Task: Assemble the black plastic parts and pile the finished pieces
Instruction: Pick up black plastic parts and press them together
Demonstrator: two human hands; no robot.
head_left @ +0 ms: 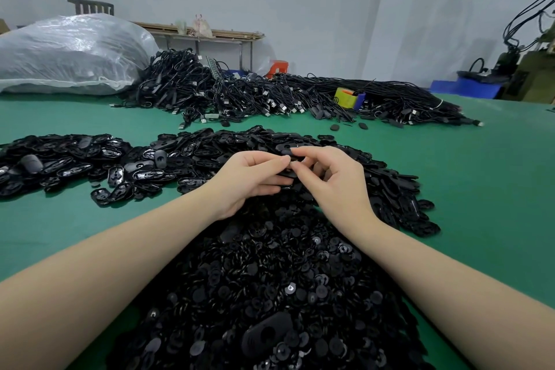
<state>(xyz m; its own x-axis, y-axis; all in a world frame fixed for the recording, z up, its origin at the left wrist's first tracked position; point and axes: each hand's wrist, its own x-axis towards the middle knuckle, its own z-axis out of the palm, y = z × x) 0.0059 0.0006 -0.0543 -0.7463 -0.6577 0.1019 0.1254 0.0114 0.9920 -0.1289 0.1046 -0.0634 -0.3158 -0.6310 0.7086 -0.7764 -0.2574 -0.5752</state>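
Observation:
My left hand [252, 180] and my right hand [327, 180] meet above the middle of the table, fingertips together. Between them sits a black plastic part [288, 170]; the left fingers curl under it and the right thumb and forefinger pinch at its top. Most of the part is hidden by the fingers. Below my forearms lies a big heap of small round black discs [270, 279]. Behind the hands spreads a heap of oval black shells [240, 141], and a further pile of oval pieces [66, 159] lies at the left.
The table is covered in green felt [480, 183]. At the back are a tangle of black USB cables [270, 96], a large clear plastic sack [69, 54], a yellow tape roll [345, 97] and blue bins [468, 88] at the right.

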